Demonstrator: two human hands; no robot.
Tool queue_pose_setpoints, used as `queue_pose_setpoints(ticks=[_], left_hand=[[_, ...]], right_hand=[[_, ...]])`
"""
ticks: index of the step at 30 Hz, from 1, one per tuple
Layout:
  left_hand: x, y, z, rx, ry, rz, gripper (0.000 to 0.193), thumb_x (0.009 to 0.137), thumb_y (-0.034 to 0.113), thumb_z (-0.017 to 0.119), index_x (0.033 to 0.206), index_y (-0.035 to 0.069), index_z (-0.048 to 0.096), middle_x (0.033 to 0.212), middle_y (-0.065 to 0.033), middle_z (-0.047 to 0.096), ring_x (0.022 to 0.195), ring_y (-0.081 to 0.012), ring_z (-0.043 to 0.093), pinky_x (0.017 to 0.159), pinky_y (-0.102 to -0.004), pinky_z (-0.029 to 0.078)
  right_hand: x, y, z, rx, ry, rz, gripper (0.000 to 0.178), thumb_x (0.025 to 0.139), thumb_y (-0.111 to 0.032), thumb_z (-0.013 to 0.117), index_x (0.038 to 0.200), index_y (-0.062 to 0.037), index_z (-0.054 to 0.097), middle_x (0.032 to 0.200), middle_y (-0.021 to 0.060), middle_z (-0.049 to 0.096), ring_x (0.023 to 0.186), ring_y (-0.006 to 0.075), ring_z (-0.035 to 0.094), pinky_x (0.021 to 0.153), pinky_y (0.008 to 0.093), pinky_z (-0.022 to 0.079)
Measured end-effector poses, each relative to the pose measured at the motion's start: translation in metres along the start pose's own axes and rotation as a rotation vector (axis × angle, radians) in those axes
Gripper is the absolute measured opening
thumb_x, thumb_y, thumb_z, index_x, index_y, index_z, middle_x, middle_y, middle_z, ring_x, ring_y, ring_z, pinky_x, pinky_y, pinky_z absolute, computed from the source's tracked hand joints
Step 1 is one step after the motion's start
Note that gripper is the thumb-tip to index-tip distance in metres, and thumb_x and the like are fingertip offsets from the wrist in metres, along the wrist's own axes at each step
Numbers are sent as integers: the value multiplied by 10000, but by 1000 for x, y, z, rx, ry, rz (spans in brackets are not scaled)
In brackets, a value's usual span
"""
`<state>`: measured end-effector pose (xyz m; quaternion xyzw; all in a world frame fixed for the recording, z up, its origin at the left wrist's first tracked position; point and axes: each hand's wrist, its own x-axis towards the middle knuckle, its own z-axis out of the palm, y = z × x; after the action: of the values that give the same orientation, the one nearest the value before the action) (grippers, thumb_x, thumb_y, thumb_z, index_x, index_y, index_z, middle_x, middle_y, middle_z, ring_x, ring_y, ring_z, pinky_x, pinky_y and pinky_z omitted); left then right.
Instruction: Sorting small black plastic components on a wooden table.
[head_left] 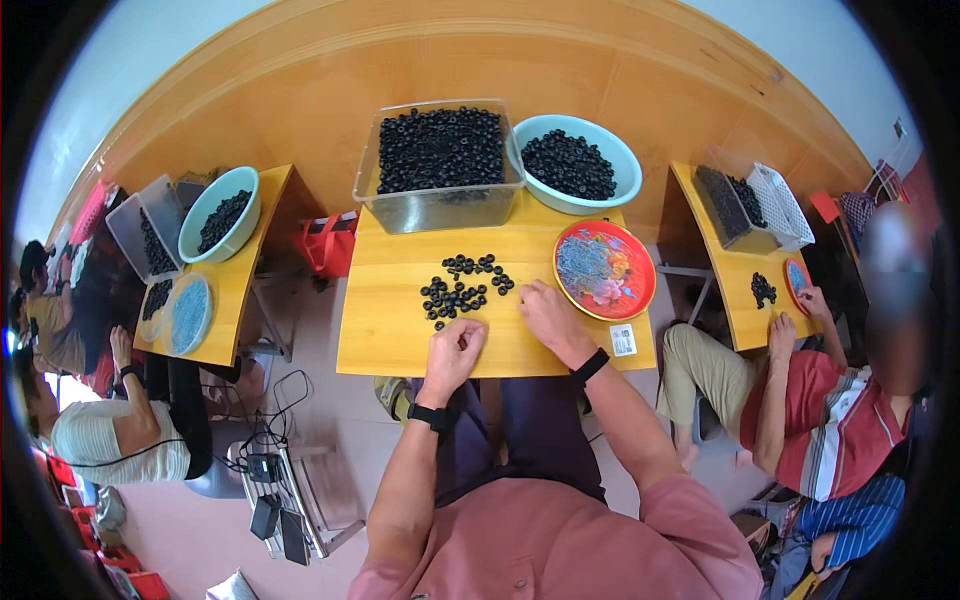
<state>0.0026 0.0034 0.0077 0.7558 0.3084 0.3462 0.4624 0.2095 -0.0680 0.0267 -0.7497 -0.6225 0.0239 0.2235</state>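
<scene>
My left hand (457, 352) is at the near edge of the yellow table (385, 320), fingers curled together. What they hold, if anything, is hidden. Just right of a loose cluster of small black rings (456, 299), my right hand (550, 316) rests with its fingers bent inward; I cannot make out anything in its grip. Beyond that hand, on the right, lies a round red tray (645, 290) with a flower pattern. Many thin grey-blue pieces (586, 262), too small to name, are heaped in it.
A clear plastic box (440, 215) and a light blue basin (628, 190), both full of black rings, stand at the back. A white label (623, 340) lies near the right edge. People work at side tables left and right; a metal stand (310, 500) with cables is at lower left.
</scene>
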Motion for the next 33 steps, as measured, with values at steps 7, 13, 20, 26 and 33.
queue_pose_setpoints(ticks=[7,13,20,26,33], left_hand=[[3,4,-3,-118,-104,-5,253,883,25,747,1130,25,691,777,4,646,661,-46,534,602,-221,462],[0,-14,0,-192,-121,-34,274,873,-4,751,1140,-1,694,828,1,673,718,-58,561,665,-223,495],[1,-9,-3,-97,-200,-87,174,887,21,762,1039,-31,695,818,26,655,734,-54,568,678,-216,493],[1,-5,-3,-107,-200,-159,148,888,40,766,1005,-24,700,784,34,635,693,-42,537,626,-209,461],[2,-4,-4,-126,-136,-147,162,891,46,763,1017,-15,681,764,35,628,684,-39,534,625,-204,457]], right_hand=[[-12,-42,5,973,-117,333,263,873,-213,784,891,32,688,740,109,725,603,139,673,576,293,536],[-20,-53,15,1053,-48,405,211,905,-148,744,869,24,626,720,76,688,562,101,632,506,273,505],[-30,-41,23,1046,-108,339,166,957,-134,689,946,3,595,752,54,677,610,94,660,516,243,523],[-39,-25,15,917,-36,228,118,946,-107,640,946,11,644,815,125,707,678,189,696,601,322,545],[-37,52,-70,141,265,177,65,872,-56,637,899,-39,693,923,172,690,910,362,674,776,474,528]])
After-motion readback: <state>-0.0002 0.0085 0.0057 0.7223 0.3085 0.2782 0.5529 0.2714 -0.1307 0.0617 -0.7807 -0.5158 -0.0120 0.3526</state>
